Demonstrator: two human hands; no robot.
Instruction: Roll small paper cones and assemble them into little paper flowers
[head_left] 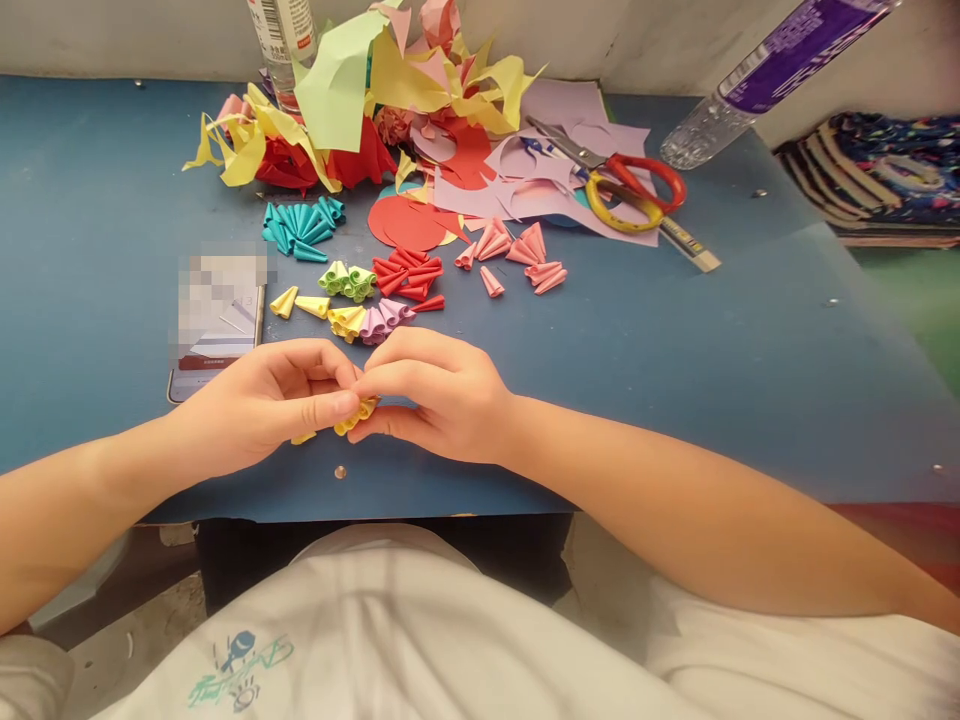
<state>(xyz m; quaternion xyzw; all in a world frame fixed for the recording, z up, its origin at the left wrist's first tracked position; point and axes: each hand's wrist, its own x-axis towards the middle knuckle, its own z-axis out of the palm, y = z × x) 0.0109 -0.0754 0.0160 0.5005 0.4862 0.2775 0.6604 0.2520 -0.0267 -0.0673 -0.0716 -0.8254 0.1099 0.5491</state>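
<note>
Between the fingertips of my left hand (pixel 281 400) and my right hand (pixel 442 395) is a small cluster of yellow paper cones (pixel 357 413), pinched from both sides and partly covered by the fingers. A bit of yellow paper (pixel 304 438) shows under my left hand. Just beyond my hands lie more yellow cones (pixel 346 322), lilac cones (pixel 385 318), green cones (pixel 349 281) and red cones (pixel 409 274). Farther back are teal cones (pixel 302 228) on the left and pink cones (pixel 525 256) on the right.
A phone (pixel 217 330) lies left of the cones. Paper scraps (pixel 341 85) pile up at the back beside a clear bottle (pixel 281 45). Scissors (pixel 626 195) rest on lilac sheets (pixel 540 190) near a utility knife (pixel 686 243). A purple-labelled bottle (pixel 765 75) stands back right.
</note>
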